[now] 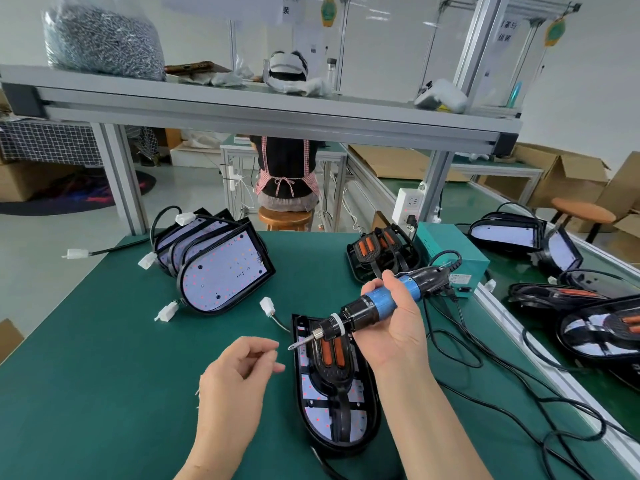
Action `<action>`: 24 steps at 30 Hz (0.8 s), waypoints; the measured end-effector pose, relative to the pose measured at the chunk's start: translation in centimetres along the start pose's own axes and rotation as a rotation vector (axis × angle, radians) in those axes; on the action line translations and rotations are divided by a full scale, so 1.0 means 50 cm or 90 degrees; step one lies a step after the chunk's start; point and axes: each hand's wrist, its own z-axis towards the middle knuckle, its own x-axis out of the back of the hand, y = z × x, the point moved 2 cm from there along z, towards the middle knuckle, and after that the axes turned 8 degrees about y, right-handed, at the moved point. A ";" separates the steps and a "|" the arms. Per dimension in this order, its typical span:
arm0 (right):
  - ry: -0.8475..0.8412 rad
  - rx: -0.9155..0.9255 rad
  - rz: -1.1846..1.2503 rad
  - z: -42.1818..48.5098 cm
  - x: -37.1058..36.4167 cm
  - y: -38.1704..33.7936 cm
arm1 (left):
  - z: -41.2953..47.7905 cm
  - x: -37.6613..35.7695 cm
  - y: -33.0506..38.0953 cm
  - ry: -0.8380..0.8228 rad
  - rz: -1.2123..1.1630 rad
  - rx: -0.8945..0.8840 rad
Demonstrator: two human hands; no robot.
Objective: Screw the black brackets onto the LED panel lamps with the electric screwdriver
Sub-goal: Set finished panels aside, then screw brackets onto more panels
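Observation:
An LED panel lamp (360, 410) lies on the green table (104, 358) in front of me, with a black bracket (329, 368) with orange inserts lying on it. My right hand (398, 320) grips the blue and black electric screwdriver (367, 306), held tilted above the lamp's far end with its bit pointing down-left. My left hand (239, 372) hovers just left of the lamp, fingers curled; thumb and forefinger seem pinched near the bit tip, and whether they hold a screw is too small to tell.
A stack of LED panels (221, 265) leans at the far left. Loose brackets (381, 254) and a green power box (453, 254) stand at the far right, with black cables (502, 375) trailing over the table. More lamps (595, 323) lie on the conveyor to the right.

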 end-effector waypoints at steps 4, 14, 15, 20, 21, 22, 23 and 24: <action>0.010 0.019 0.015 0.009 -0.006 0.001 | 0.001 -0.015 0.017 -0.033 -0.158 0.088; 0.016 0.025 0.011 0.016 0.001 0.012 | -0.002 -0.017 0.024 -0.034 -0.298 0.196; 0.015 0.023 0.010 0.015 0.001 0.013 | -0.002 -0.018 0.027 -0.041 -0.296 0.198; 0.019 0.020 -0.001 0.015 0.003 0.018 | -0.002 -0.021 0.027 -0.043 -0.267 0.191; 0.022 0.023 -0.005 0.015 0.003 0.018 | -0.002 -0.021 0.027 -0.038 -0.254 0.181; 0.025 0.025 -0.006 0.015 0.004 0.019 | -0.002 -0.022 0.028 -0.030 -0.238 0.167; 0.028 0.026 -0.006 0.015 0.004 0.019 | -0.004 -0.023 0.030 -0.016 -0.219 0.151; 0.032 0.025 -0.004 0.015 0.003 0.020 | -0.006 -0.026 0.030 0.001 -0.194 0.132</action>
